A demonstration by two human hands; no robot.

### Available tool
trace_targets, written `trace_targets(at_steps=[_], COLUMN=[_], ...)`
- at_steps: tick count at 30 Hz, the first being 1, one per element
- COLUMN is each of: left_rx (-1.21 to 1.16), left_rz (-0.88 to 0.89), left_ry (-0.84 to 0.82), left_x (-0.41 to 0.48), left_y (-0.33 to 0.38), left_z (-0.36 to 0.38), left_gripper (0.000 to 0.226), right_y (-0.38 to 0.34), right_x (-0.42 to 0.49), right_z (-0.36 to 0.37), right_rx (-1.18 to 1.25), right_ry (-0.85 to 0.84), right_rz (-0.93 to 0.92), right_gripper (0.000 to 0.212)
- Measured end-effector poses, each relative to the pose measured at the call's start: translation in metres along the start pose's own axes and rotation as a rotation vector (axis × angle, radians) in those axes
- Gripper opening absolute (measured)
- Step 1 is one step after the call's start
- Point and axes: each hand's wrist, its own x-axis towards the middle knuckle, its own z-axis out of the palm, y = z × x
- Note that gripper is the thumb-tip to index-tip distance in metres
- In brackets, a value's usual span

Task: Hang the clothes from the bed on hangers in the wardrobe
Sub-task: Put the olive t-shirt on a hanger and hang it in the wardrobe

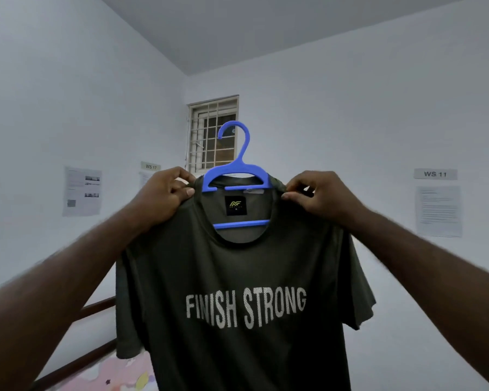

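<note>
Holds a dark olive T-shirt point(237, 266) up in the air before a wall corner, printed front toward the camera; reads FINISH STRONG across the chest. Pinches the shirt's shoulder beside the collar with the left hand point(164, 193), thumb and curled fingers closed on the cloth. Pinches the opposite shoulder likewise with the right hand point(319, 196), thumb tip pressed to the fabric edge. Carries a blue plastic hanger point(237, 166) inside the neck opening: hook upright above the collar, touching nothing; lower bar across the neckline just under a black neck label point(236, 206); sides pass under the collar cloth next to both grips. Lets both sleeves hang loose; loses the hem below the frame edge. Shows a barred window point(206, 148) behind the hook. Notes on the left wall a printed sheet point(82, 190) and a sign WS 17 point(150, 166); on the right wall a sign WS 11 point(435, 174) above another sheet point(438, 211). Catches at lower left a dark wooden rail point(96, 306) and a patch of pink patterned bedding point(119, 373).
</note>
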Motion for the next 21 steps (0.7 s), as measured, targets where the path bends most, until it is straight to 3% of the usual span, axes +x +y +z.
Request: trace_targets(at_steps=[3, 5, 7, 10, 12, 15, 18, 21], left_rx=[0.016, 0.019, 0.012, 0.039, 0.062, 0.097, 0.122, 0.163], left_rz=[0.043, 0.059, 0.07, 0.088, 0.089, 0.075, 0.061, 0.071], left_ry=[0.053, 0.079, 0.09, 0.088, 0.088, 0.067, 0.041, 0.043], left_x=[0.0, 0.001, 0.001, -0.003, -0.006, -0.005, -0.004, -0.007], left_y=[0.006, 0.011, 0.013, 0.019, 0.022, 0.025, 0.03, 0.035], left_z=[0.002, 0.0, -0.001, 0.002, 0.002, -0.004, -0.009, -0.008], left_gripper=[0.015, 0.021, 0.023, 0.024, 0.025, 0.023, 0.021, 0.021], right_y=[0.018, 0.038, 0.049, 0.055, 0.051, 0.042, 0.02, -0.005], right_x=[0.009, 0.012, 0.007, -0.003, -0.005, 0.0, 0.012, 0.021], right_z=[-0.031, -0.051, -0.056, -0.046, -0.038, -0.034, -0.034, -0.02], right_rx=[0.106, 0.2, 0.282, 0.266, 0.12, -0.042, 0.13, 0.191], right_ry=[-0.038, -0.294, -0.508, -0.383, -0.312, -0.341, -0.403, -0.502], right_rz=[0.192, 0.35, 0.414, 0.389, 0.365, 0.333, 0.302, 0.276], right_gripper=[0.018, 0.028, 0.02, 0.009, 0.006, 0.013, 0.024, 0.017])
